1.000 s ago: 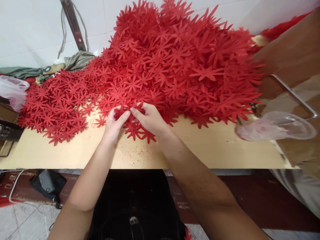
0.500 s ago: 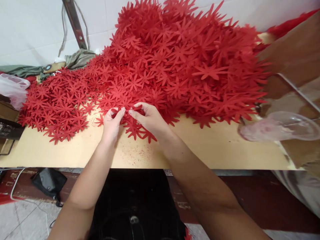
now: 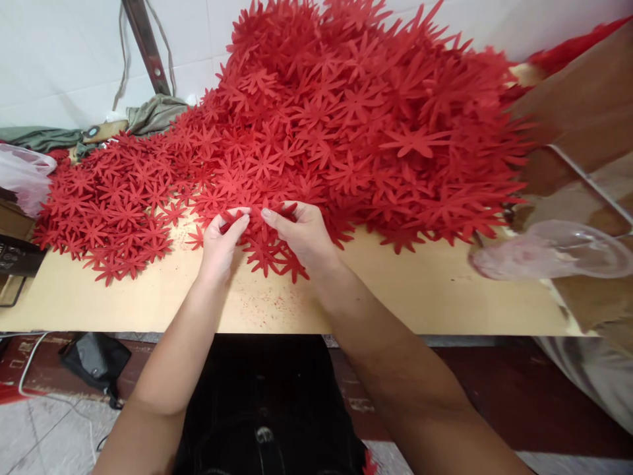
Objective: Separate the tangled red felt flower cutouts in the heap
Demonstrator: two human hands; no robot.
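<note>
Red flower-shaped cutouts with narrow petals lie in a big heap (image 3: 316,119), in front of which both hands work. My left hand (image 3: 222,241) has thumb and forefinger closed on a red flower cutout (image 3: 230,220), whose petals show between the fingers. Just to its right, my right hand (image 3: 304,234) pinches red petals (image 3: 289,210) between thumb and fingers. Whether both hands grip the same cutout I cannot tell, as red pieces behind blend in. Below the fingers, loose flower cutouts (image 3: 266,254) rest on the pale tabletop (image 3: 173,300).
A lower spread of red cutouts (image 3: 119,204) covers the table's left. At right stand a clear plastic cup (image 3: 578,251) lying on its side and brown cardboard (image 3: 578,105). A white plastic bag (image 3: 24,175) is at far left. A black pouch (image 3: 96,359) lies below the table.
My hands have moved slightly apart, the right one a little to the right. The fingertips still pinch red material. The heap looks the same.
</note>
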